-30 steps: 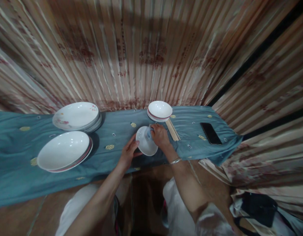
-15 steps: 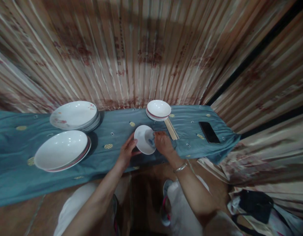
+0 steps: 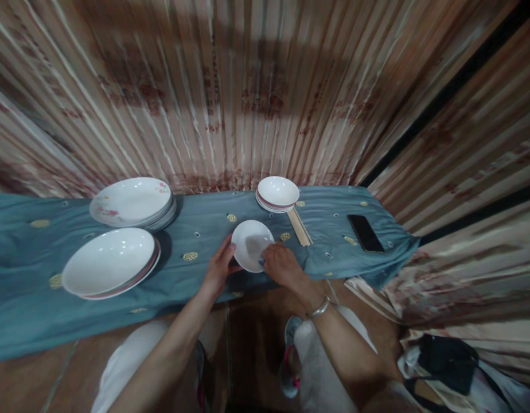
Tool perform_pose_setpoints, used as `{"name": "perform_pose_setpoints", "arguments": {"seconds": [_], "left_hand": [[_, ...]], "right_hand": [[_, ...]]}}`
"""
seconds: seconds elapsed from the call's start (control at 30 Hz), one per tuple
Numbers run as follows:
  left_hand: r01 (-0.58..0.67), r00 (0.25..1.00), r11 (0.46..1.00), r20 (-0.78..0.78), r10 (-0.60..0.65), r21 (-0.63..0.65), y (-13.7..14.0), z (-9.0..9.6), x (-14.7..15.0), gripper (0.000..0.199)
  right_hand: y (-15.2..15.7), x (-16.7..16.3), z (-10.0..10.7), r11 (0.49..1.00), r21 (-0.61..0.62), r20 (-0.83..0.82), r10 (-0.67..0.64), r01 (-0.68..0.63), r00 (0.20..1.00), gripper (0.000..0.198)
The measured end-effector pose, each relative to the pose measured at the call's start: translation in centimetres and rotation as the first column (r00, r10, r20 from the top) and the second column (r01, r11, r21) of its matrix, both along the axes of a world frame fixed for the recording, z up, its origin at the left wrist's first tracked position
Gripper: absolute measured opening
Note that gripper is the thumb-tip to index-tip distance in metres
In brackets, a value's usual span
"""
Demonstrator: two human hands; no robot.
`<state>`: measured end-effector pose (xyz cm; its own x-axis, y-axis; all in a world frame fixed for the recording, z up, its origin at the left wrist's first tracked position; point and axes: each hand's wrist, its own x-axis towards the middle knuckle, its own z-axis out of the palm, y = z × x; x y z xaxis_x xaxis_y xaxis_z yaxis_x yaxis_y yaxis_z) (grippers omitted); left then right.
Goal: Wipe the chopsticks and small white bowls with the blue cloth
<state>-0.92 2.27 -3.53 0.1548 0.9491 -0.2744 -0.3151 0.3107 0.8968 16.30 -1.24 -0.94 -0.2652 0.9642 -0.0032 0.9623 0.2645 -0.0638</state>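
A small white bowl [image 3: 249, 240] is held over the near edge of the table, its inside facing me. My left hand [image 3: 219, 266] grips its left rim, thumb on the inner edge and fingers around the outside. At the bowl's lower right, my right hand [image 3: 284, 265] is closed around a bluish cloth [image 3: 261, 261], mostly hidden by the fingers and pressed to the inside wall. Behind it stands a stack of small white bowls [image 3: 277, 192] with red bands. Several wooden chopsticks [image 3: 300, 227] lie beside that stack.
On the left are a stack of floral plates [image 3: 131, 202] and stacked large white bowls [image 3: 110, 261]. A black phone [image 3: 365, 233] lies toward the right end of the blue tablecloth [image 3: 205, 206]. A pleated curtain [image 3: 248, 103] hangs behind; a bag [image 3: 449, 361] sits low right.
My right hand has moved down and slightly left along the bowl's inside with the cloth. The bowl has shifted a little left in my left hand.
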Motion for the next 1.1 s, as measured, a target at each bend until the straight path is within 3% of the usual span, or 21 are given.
{"name": "perform_pose_setpoints", "arguments": {"seconds": [0.17, 0.3, 0.47, 0.57, 0.7, 0.83, 1.1], "left_hand": [[-0.031, 0.999, 0.999, -0.008, 0.031, -0.023, 0.1, -0.5, -0.5, 0.066], [-0.025, 0.999, 0.999, 0.027, 0.027, -0.046, 0.1, -0.6, -0.7, 0.067], [-0.033, 0.997, 0.998, 0.061, 0.037, -0.059, 0.2, -1.1, -0.8, 0.063], [-0.047, 0.997, 0.996, 0.050, 0.051, -0.075, 0.4, -1.4, -0.8, 0.056], [-0.071, 0.996, 0.995, 0.051, 0.075, -0.073, 0.4, -1.4, -0.7, 0.045], [-0.051, 0.997, 0.997, 0.048, 0.054, -0.059, 0.5, -1.3, -0.8, 0.046], [-0.041, 0.999, 0.999, 0.009, 0.041, -0.026, 0.6, -1.5, -1.1, 0.046]], "right_hand": [[0.1, -1.3, 0.3, 0.992, -0.123, -0.179, 0.002, -0.024, 0.984, 0.022], [0.9, -2.4, 0.5, 0.982, -0.176, -0.382, -0.005, -0.067, 0.924, 0.027], [2.4, -3.6, -0.5, 0.990, -0.107, -0.611, 0.007, -0.090, 0.792, 0.029], [3.1, -4.4, -1.1, 0.998, -0.027, -0.666, 0.020, -0.051, 0.745, 0.028], [3.9, -5.3, -1.4, 0.996, 0.088, -0.651, 0.083, -0.034, 0.755, 0.030], [4.3, -5.4, -1.3, 0.988, 0.151, -0.544, 0.100, -0.020, 0.833, 0.036], [4.3, -4.1, -0.4, 0.985, 0.166, -0.201, -0.013, 0.047, 0.980, 0.034]]}}
